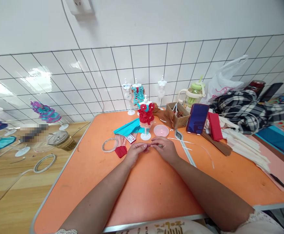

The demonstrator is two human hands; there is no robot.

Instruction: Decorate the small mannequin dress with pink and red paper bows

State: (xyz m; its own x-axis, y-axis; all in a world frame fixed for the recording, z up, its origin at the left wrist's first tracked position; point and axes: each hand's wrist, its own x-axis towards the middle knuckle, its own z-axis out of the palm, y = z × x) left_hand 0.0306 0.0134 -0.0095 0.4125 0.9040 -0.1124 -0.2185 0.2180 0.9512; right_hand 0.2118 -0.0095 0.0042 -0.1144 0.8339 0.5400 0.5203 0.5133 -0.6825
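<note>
My left hand point(138, 152) and my right hand point(164, 148) meet over the orange table, fingertips pinched close together. Whatever sits between them is too small to make out. Just beyond them stands a small white dress form point(145, 136) wearing red ruffled fabric flowers point(146, 113). A shallow pink bowl point(161, 130) lies past my right hand. Near my left hand are a roll of narrow tape point(109, 145), a folded dark red cloth piece point(121, 151) and turquoise fabric point(127, 127). Thin white strips point(181, 140) lie to the right of my right hand.
Behind stand more mini dress forms point(161, 85), a cardboard box point(181, 119), a green-lidded bottle point(195, 92) and a propped phone point(197, 119). Fabric pieces point(246, 149) and a plaid cloth point(249, 109) fill the right. On the wooden table at left stands a glass jar point(62, 140).
</note>
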